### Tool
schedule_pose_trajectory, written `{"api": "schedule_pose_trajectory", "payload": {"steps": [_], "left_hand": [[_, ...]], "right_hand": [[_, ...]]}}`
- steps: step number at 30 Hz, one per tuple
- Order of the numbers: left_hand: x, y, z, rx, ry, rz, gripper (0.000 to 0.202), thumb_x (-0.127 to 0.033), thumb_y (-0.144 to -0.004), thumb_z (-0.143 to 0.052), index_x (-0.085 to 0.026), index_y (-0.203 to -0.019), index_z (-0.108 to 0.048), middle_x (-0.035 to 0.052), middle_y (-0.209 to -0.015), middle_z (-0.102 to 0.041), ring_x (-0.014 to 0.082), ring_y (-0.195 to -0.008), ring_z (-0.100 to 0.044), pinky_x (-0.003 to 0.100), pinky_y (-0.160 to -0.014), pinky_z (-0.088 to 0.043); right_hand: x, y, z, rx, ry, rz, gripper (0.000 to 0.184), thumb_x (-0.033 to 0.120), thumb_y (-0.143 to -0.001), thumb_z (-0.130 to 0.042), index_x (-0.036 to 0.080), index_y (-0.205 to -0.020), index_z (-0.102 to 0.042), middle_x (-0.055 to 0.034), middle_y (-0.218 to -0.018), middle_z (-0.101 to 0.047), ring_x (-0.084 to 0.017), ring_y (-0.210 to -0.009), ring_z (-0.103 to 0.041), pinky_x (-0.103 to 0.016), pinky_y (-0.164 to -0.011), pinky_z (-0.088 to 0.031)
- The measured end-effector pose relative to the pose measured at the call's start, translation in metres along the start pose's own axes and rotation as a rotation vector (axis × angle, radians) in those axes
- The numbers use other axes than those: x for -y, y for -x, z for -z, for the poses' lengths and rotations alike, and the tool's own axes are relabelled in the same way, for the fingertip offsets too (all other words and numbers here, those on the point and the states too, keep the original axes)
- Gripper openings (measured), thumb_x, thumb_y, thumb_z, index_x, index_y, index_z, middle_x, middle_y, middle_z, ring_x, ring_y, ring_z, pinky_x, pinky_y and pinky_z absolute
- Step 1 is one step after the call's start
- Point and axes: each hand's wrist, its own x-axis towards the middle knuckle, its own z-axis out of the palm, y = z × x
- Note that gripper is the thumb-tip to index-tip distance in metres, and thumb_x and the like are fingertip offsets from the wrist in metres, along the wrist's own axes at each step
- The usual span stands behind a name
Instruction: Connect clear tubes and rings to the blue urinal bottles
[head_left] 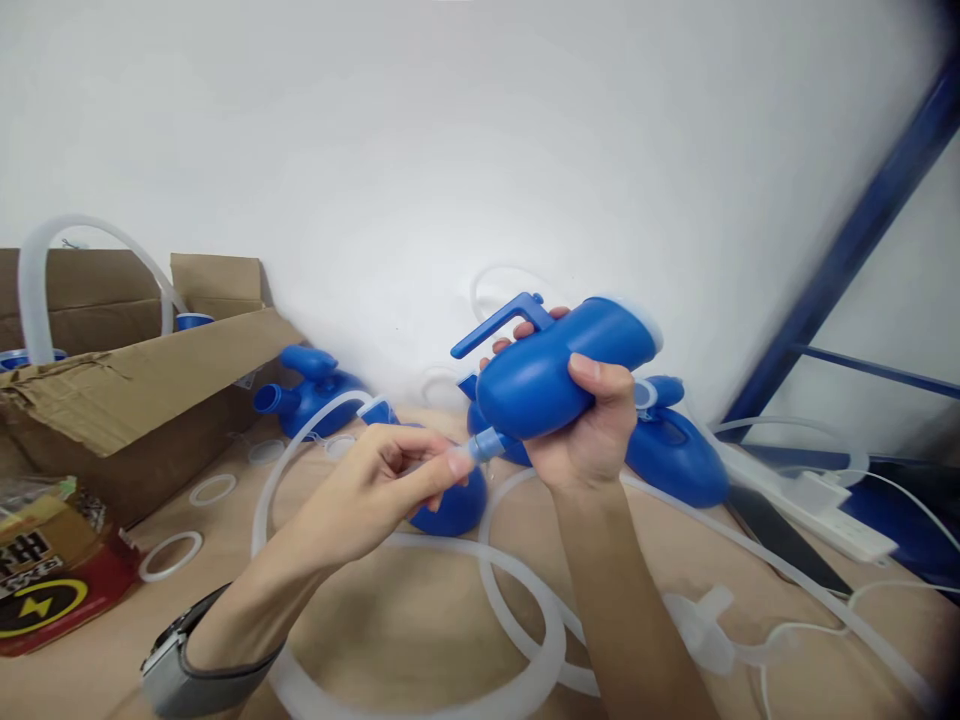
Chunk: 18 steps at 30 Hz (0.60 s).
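One broad white wall [420, 150] stands behind a tan table [405, 610], with a blue frame [862, 240] slanting along the right. At the left, an opened cardboard box [187, 365] holds blue pieces and a looped hose. Pale tubing [551, 650] coils across the tabletop beneath the forearms. Several blue containers rest there — one beside the box [322, 400], another [679, 460] near the right wrist. Above the table, the blue jug [570, 370] is held tilted, its wide mouth toward the upper right and its handle uppermost. A red and yellow packet [60, 590] sits before the box. The right hand [589, 420] grips the jug's body, while the left hand [412, 470] wears a grey watch [180, 665] at its wrist. White rings lie near the packet. Smallest is the jug's pale blue spout [487, 443] — the left thumb and fingers pinch its tip.
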Motion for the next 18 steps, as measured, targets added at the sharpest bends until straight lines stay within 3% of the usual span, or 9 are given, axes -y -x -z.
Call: {"api": "schedule_pose_trajectory", "payload": {"steps": [5,9,13,16,18], "left_hand": [[0.002,0.002,-0.002,0.013,-0.341,-0.161,0.034,-0.051,-0.101,-0.058,-0.021,-0.095,-0.072,-0.0005,-0.077,-0.067,0.0141,-0.067,-0.059,0.025,-0.062,-0.042],[0.008,0.001,0.001,-0.206,-0.543,-0.222,0.030,-0.047,-0.104,-0.052,-0.023,-0.116,-0.065,-0.0010,-0.083,-0.070,0.0164,-0.068,-0.061,0.028,-0.065,-0.041],[0.014,-0.006,0.015,-0.409,-0.537,-0.242,0.031,-0.047,-0.104,-0.048,-0.021,-0.099,-0.064,0.0006,-0.083,-0.067,0.0174,-0.073,-0.060,0.029,-0.068,-0.041],[0.028,-0.017,0.029,-0.462,-0.390,-0.145,0.038,-0.051,-0.104,-0.046,-0.021,-0.085,-0.058,-0.0025,-0.066,-0.051,0.0145,-0.061,-0.047,0.028,-0.058,-0.035],[0.043,-0.027,0.036,-0.452,-0.161,-0.072,0.041,-0.055,-0.103,-0.048,-0.021,-0.082,-0.054,-0.0036,-0.065,-0.044,0.0129,-0.057,-0.042,0.026,-0.053,-0.032]], "right_hand": [[0.003,0.000,0.001,-0.072,0.088,0.047,0.045,0.043,-0.072,-0.075,0.032,-0.113,-0.059,-0.0005,-0.108,-0.072,-0.029,-0.111,-0.070,-0.050,-0.096,-0.059],[-0.002,-0.005,0.000,-0.155,0.167,0.005,0.051,0.054,-0.078,-0.075,0.029,-0.119,-0.060,-0.0040,-0.120,-0.071,-0.030,-0.122,-0.066,-0.048,-0.097,-0.060],[-0.008,-0.012,0.006,-0.031,0.331,-0.111,0.062,0.070,-0.087,-0.063,0.031,-0.134,-0.052,-0.0056,-0.139,-0.063,-0.029,-0.129,-0.062,-0.046,-0.098,-0.058],[-0.015,-0.014,0.019,0.065,0.729,-0.165,0.076,0.072,-0.088,-0.063,0.033,-0.149,-0.040,-0.0080,-0.141,-0.063,-0.029,-0.122,-0.066,-0.046,-0.098,-0.057],[-0.024,-0.015,0.030,0.177,1.075,-0.220,0.079,0.071,-0.087,-0.066,0.029,-0.150,-0.044,-0.0110,-0.135,-0.066,-0.031,-0.119,-0.067,-0.047,-0.100,-0.054]]}}
